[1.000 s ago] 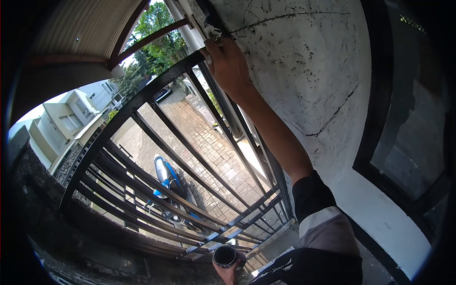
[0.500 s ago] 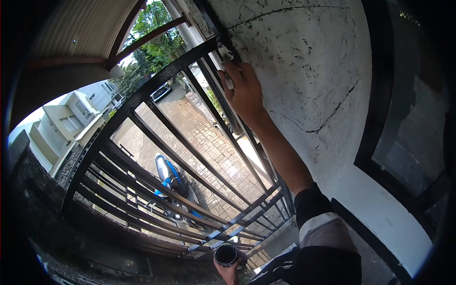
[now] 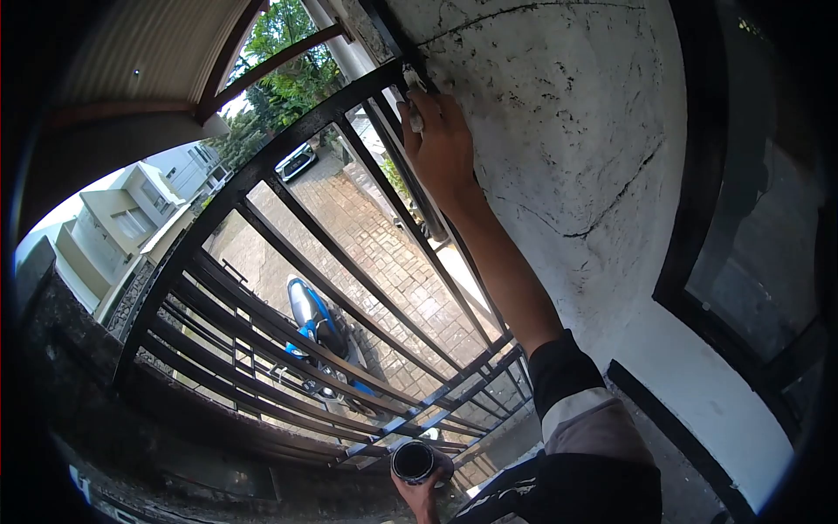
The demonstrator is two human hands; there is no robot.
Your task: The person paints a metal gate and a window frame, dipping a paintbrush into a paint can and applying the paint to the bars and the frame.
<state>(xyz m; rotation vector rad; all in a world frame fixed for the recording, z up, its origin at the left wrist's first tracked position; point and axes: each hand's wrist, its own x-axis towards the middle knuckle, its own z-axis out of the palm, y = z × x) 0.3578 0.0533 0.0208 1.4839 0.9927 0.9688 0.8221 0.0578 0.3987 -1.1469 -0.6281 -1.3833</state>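
My right hand (image 3: 443, 153) reaches up to the top corner of a black metal gate (image 3: 301, 133), beside the wall. Its fingers are closed around a paintbrush (image 3: 415, 116), partly hidden by the hand, whose upper end is against or very close to the gate's end post. Low in the view, my left hand (image 3: 421, 496) is wrapped around a can (image 3: 394, 465) with dark contents, held upright below the gate's lower bars.
A cracked, stained white wall (image 3: 567, 131) rises on the right, with a dark-framed window (image 3: 690, 192) beyond it. Through the bars are a blue motorcycle (image 3: 319, 319) on brick paving (image 3: 384, 253) and a parked car (image 3: 295, 163). A dark low wall (image 3: 175, 437) lies at lower left.
My right hand and the paintbrush have shifted slightly up and left along the gate's corner. The can in my left hand has barely moved.
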